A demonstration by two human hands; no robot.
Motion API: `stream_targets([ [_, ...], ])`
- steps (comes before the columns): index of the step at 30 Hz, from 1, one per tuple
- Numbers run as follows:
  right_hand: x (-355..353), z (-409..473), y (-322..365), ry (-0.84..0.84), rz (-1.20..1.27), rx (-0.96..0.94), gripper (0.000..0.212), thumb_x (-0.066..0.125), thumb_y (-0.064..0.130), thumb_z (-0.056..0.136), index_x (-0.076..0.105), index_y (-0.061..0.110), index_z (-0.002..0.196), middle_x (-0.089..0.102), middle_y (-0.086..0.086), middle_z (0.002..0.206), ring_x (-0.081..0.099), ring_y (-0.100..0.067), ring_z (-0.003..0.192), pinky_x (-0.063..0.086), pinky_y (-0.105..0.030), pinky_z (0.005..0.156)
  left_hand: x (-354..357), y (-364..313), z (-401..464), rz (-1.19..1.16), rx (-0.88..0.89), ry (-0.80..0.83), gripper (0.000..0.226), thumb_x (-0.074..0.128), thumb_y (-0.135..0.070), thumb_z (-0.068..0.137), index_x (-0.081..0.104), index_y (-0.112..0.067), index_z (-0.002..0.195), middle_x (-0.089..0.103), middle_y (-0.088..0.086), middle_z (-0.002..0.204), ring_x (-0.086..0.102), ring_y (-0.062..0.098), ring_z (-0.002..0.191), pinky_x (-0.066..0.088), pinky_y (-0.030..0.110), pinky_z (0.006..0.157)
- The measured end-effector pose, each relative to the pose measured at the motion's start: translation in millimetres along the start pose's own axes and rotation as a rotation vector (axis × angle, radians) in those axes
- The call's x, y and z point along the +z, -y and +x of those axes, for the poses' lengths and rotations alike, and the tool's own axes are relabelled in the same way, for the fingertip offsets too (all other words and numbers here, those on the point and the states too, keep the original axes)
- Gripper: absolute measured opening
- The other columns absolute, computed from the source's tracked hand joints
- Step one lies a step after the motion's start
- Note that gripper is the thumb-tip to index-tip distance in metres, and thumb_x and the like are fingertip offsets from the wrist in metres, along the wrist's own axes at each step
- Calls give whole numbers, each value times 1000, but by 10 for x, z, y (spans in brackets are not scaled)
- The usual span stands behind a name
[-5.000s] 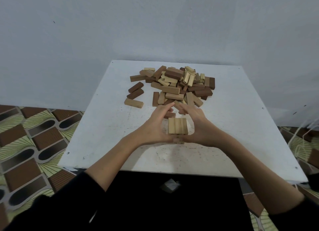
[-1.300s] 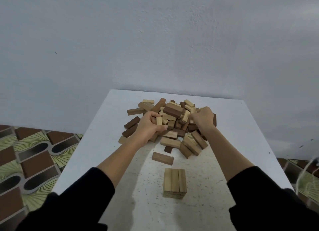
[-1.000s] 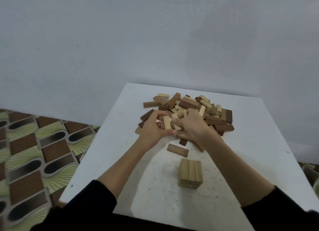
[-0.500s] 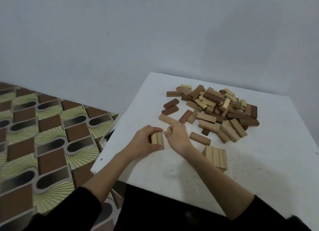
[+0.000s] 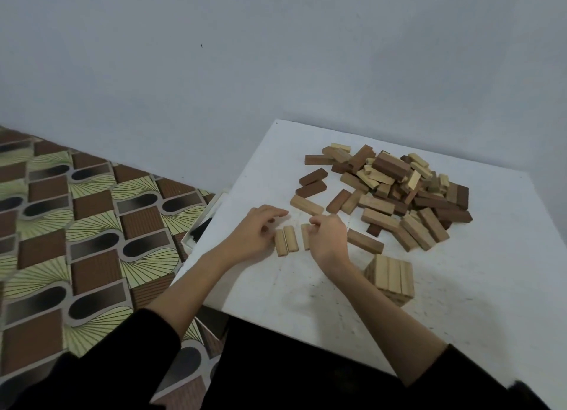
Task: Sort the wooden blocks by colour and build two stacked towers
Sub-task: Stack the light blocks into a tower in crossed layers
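Plain unfinished wood on the pile of blocks (image 5: 395, 192) at 2 o'clock, matt, some pale, some dark brown. Same pale matt wood, faint grain, on the little tower (image 5: 391, 279) at 4 o'clock. Painted-looking white tabletop (image 5: 478, 287), matt, scuffed and speckled. Glossy patterned floor covering (image 5: 76, 225) at 9 o'clock. Flat matt wall (image 5: 276, 57) at 12. Black cloth sleeves (image 5: 122, 357), matt.

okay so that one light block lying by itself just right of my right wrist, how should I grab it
Pinch the lone light block across its two long sides near the middle, coming from above. It lies flat on the white table with bare surface along both long sides. Its far end points toward the loose pile, so an end-on grip would likely be more crowded.
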State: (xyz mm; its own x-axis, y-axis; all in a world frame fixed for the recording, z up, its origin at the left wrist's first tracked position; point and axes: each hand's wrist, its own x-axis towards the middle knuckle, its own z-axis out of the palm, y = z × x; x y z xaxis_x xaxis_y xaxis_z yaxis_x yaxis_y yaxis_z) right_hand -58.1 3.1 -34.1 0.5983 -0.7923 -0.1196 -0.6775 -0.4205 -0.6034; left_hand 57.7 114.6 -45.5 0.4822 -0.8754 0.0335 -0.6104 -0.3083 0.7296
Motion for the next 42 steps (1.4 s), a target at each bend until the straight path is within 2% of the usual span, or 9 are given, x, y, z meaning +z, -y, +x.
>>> stream_targets([
  [3,-18,-41,1,18,112,1,35,44,-4,92,57,4,123,58,-13,120,56,-20,100,49,-27,86,-37,45,-12,44,8,69,57,55,10,81,50,-14,132,48,-3,128,39,7,108,31,-3,81],
  [7,3,-94,6,54,232,-1,36,44,-9,89,57,4,120,59,-9,99,53,-15,87,50,-25,73,-9,40,19,33,24,64,59,67,2,79,49,-14,133,49,-3,127,39,6,106,31,-2,79],
  [10,35,-88,-3,47,276,7,37,41,-10,89,57,4,118,58,-6,95,54,-17,85,49,-26,69,-4,49,36,31,40,71,59,68,-1,81,48,-14,134,49,-3,129,37,4,108,29,-3,80],
  [16,56,-48,-57,69,228,-89,56,39,-16,80,59,16,121,61,-2,106,55,-19,99,53,-33,78,-3,69,17,11,84,85,67,73,-7,77,45,-16,138,50,-16,124,41,-1,115,25,-5,88],
  [20,84,-28,-53,64,264,-90,63,32,-17,79,56,20,125,57,2,115,52,-16,105,46,-21,77,40,50,21,-10,96,60,68,75,-7,75,46,-13,136,56,-10,118,41,2,105,26,-3,85],
  [23,97,-60,-48,-19,255,-101,57,34,-17,84,52,14,127,48,7,112,43,-17,111,42,-27,91,97,43,33,-21,49,-12,69,75,-11,75,45,-17,136,58,-9,115,38,8,105,29,-1,81],
  [28,146,-55,-106,-70,320,-94,47,35,-14,86,53,10,123,55,-3,110,46,-13,96,39,-19,81,174,51,22,-72,-2,-85,74,74,-12,75,38,-18,140,51,-4,124,35,13,110,32,9,83],
  [32,169,-74,-127,-96,426,-82,45,37,-15,86,54,8,120,55,-1,102,49,-11,87,45,-20,82,166,67,-18,-141,-45,-130,81,78,-11,73,35,-21,141,46,-9,119,43,-1,90,37,2,73],
  [42,253,-90,-165,-153,479,-128,42,39,-15,87,57,4,119,57,-1,101,53,-11,90,47,-17,85,174,71,-43,-224,-28,-127,81,76,-5,74,35,-17,144,53,-5,122,48,-1,83,42,7,71],
])
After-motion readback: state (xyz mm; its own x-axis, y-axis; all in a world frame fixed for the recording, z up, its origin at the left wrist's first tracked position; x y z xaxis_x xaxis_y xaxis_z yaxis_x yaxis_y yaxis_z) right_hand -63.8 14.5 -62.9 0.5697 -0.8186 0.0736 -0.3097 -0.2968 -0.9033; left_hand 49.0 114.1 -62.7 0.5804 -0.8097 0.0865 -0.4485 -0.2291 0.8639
